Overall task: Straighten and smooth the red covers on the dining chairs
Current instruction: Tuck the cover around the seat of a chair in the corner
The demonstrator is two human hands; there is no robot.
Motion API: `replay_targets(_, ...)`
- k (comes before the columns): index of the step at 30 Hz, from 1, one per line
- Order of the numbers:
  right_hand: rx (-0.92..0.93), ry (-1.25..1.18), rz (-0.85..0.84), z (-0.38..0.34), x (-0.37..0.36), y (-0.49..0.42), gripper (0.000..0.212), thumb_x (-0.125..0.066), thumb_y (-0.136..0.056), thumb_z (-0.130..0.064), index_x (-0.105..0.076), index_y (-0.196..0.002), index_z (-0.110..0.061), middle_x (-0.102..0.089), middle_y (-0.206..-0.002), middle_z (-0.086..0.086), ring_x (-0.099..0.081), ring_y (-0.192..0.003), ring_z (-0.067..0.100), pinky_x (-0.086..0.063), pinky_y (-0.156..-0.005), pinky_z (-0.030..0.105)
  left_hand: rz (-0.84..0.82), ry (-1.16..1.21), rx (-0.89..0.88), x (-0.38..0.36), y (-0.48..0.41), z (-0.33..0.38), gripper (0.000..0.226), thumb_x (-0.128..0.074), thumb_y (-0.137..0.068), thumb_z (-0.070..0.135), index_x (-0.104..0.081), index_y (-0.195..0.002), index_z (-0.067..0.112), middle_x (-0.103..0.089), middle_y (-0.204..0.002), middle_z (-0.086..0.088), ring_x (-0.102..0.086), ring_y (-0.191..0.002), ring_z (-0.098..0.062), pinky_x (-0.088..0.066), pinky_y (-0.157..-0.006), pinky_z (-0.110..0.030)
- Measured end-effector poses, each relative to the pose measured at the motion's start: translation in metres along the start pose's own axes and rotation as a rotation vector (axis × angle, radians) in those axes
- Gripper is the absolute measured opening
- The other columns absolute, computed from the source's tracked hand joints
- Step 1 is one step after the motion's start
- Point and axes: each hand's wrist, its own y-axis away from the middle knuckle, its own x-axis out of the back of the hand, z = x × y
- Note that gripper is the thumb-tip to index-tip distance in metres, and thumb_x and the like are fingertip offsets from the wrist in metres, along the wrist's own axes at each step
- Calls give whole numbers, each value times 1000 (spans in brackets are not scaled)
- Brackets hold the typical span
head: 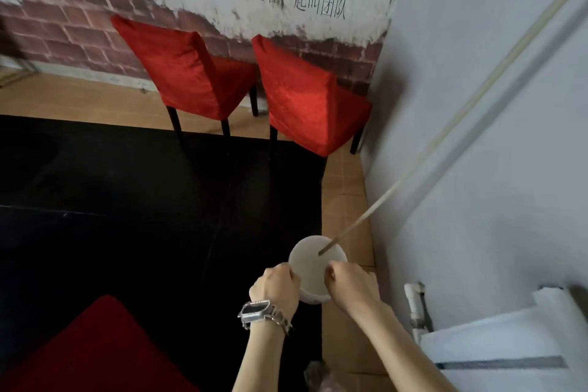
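Observation:
Two dining chairs in red covers stand across the black table, their backs toward me: one in the middle (187,70) and one to its right (305,99), near the corner. A third red cover (95,347) shows at the bottom left, close to me. My left hand (276,286), with a watch on its wrist, and my right hand (350,283) both grip the rim of a white bucket (313,267) off the table's right edge. A long pale stick (413,169) rests in the bucket and leans up to the right.
The black table (143,200) fills the middle and left. A narrow strip of wooden floor (343,200) runs between table and grey wall (477,105). A white pipe (416,305) and white sheets (509,337) sit at lower right. Brick-pattern wall behind the chairs.

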Motion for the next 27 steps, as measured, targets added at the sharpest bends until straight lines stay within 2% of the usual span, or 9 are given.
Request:
replay_targets(5,22,33,-98,-21,6,-58,20,-39,-98,-20,-59,-99,-17,-68,-101,0,-59,-87,16,-37,-75,35,-42,4,77,2,-46,-11,26,-39,-97,35,-60,-100,22,-68,-100,0,-66,-89,-23,-47,-65,-27)
replay_targets(7,31,53,-146,-31,12,-80,22,-39,-98,-21,-59,-104,-16,-66,-107,3,-60,-98,21,-37,-75,35,-66,-36,121,4,-61,-14,26,-40,-97,35,-60,-107,21,-67,-105,-2,-66,-94,-23,-49,-70,-29)
replay_targets(9,72,55,-165,-40,23,-104,19,-38,-98,-23,-57,-100,-19,-64,-103,4,-59,-101,25,-40,-80,37,-59,-52,150,17,-78,-17,26,-40,-98,33,-60,-110,20,-66,-106,-2,-65,-95,-24,-51,-73,-30)
replay_targets(12,170,-15,-190,-53,43,-144,18,-39,-100,-24,-55,-91,-24,-55,-75,-7,-58,-77,16,-43,-85,39,-26,-22,155,43,-111,-17,27,-38,-99,31,-60,-108,19,-66,-102,-2,-65,-91,-23,-47,-67,-29)
replay_targets(14,200,-55,-171,-69,56,-172,23,-42,-98,-24,-49,-77,-30,-50,-70,-11,-48,-66,9,-38,-83,38,13,-4,170,65,-139,-12,26,-37,-99,32,-60,-106,21,-67,-100,-1,-65,-89,-23,-44,-65,-27)
replay_targets(17,249,-49,-151,-93,70,-202,29,-44,-97,-25,-42,-69,-33,-49,-69,-11,-45,-64,9,-36,-82,39,80,-8,182,90,-173,-5,27,-36,-98,32,-60,-103,22,-67,-98,-1,-65,-88,-23,-46,-67,-28)
replay_targets(23,237,-8,-140,-138,90,-249,18,-43,-98,-28,-52,-83,-28,-54,-77,-10,-49,-76,17,-37,-90,41,74,-19,151,129,-235,-12,26,-37,-98,30,-61,-104,21,-67,-99,-1,-65,-89,-24,-45,-67,-29)
replay_targets(26,197,-33,-141,-168,99,-280,19,-41,-99,-27,-55,-86,-25,-55,-81,-6,-48,-74,16,-36,-89,40,65,-25,106,153,-272,-26,26,-37,-98,29,-61,-102,20,-67,-100,-1,-65,-89,-23,-46,-68,-29)
replay_targets(27,176,-50,-152,-181,102,-293,19,-41,-100,-25,-59,-93,-24,-59,-87,-4,-52,-80,18,-36,-93,42,55,-38,83,163,-287,-32,27,-37,-98,29,-61,-104,19,-67,-101,-2,-65,-90,-23,-46,-69,-30)
